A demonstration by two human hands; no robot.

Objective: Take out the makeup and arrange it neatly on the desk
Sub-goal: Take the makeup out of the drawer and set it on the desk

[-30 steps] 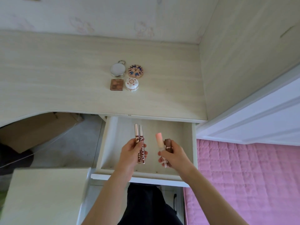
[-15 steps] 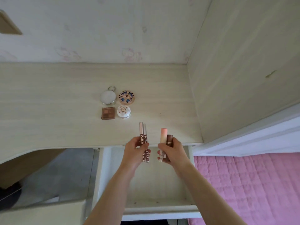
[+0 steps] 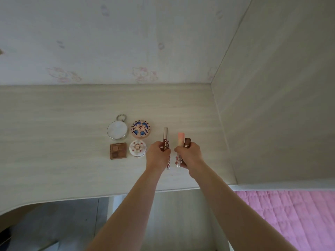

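Observation:
My left hand (image 3: 157, 154) is closed around two dark red lip gloss tubes (image 3: 165, 140) with silver caps. My right hand (image 3: 190, 153) grips a peach-pink lip tube (image 3: 181, 139) and a brown lipstick (image 3: 187, 142). Both hands hover over the light wood desk (image 3: 63, 124), just right of a two-by-two group: a silver round compact with a ring (image 3: 117, 130), a patterned round compact (image 3: 140, 130), a brown square eyeshadow palette (image 3: 118, 150) and a white round compact (image 3: 137, 147).
A tall wood side panel (image 3: 272, 105) bounds the desk on the right. The wall behind has faint cartoon wallpaper. Below the desk edge the open drawer (image 3: 179, 214) shows between my arms. A pink quilted bed (image 3: 290, 218) lies at lower right.
Both hands rose out of the drawer and moved forward over the desk, carrying the tubes to a spot right of the compacts. The camera tilted up.

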